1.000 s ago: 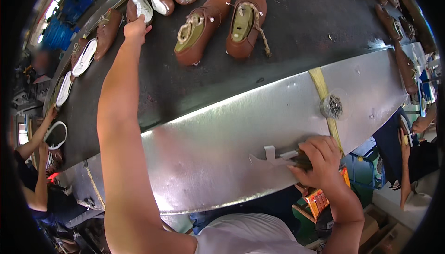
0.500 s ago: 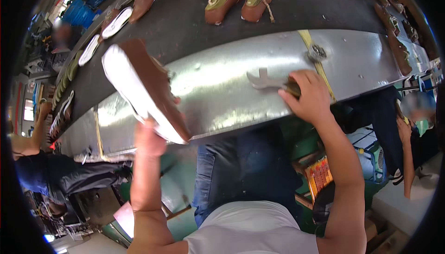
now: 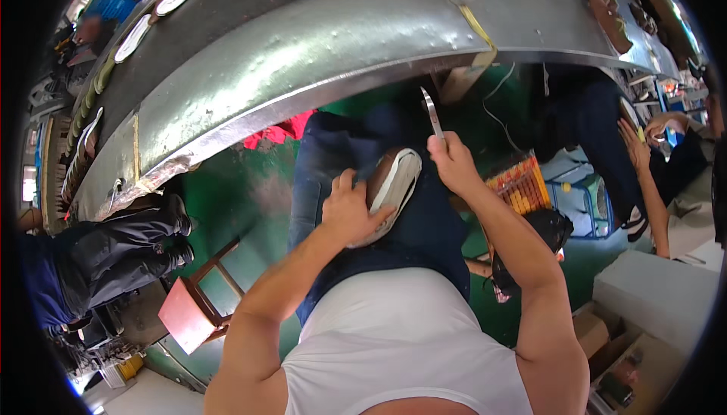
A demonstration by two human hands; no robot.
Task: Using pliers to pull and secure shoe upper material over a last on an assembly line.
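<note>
Over the lap, the left hand holds a brown, white-soled shoe. The right hand grips a metal tool.

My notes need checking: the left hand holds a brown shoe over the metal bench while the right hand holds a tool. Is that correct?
Not quite: the head view shows the left hand holding the brown shoe over the lap, not the metal bench. The right hand does hold a tool.
</note>
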